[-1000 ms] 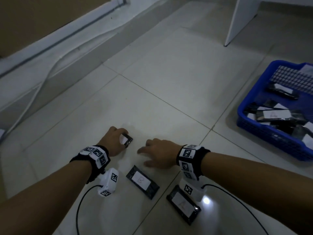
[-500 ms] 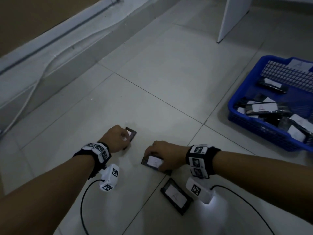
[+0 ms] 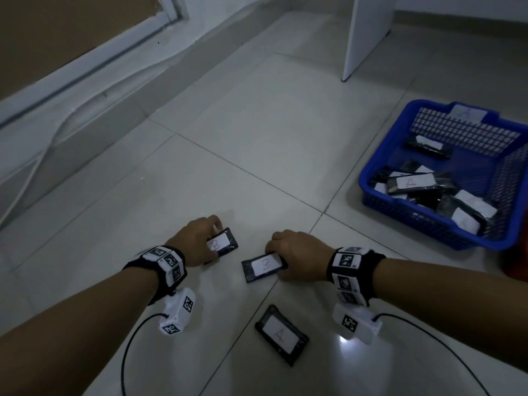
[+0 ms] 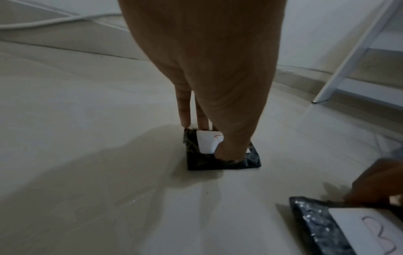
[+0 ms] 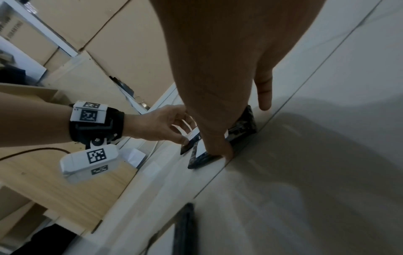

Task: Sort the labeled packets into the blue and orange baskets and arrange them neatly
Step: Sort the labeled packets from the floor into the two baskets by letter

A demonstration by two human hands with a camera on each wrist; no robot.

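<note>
Two black packets with white labels marked B are in my hands on the tiled floor. My left hand (image 3: pixel 213 241) pinches the smaller-looking B packet (image 3: pixel 224 243) between thumb and fingers; in the left wrist view the thumb presses its label (image 4: pixel 209 142). My right hand (image 3: pixel 278 261) grips the other B packet (image 3: pixel 261 266) at its right end, and the thumb lies on that packet (image 5: pixel 242 128). A packet marked A (image 3: pixel 281 334) lies flat, nearer me. The blue basket (image 3: pixel 414 217) at the right holds several labelled packets.
An orange-red edge (image 3: pixel 515 267) shows at the right border below the blue basket. A white furniture panel (image 3: pixel 363 32) stands at the back. A white cable (image 3: pixel 37 167) runs along the left wall's skirting. Bare tiles lie between my hands and the basket.
My right hand went from lying flat on the floor to gripping the second B packet and turned it. The left hand's packet now shows its B label face up.
</note>
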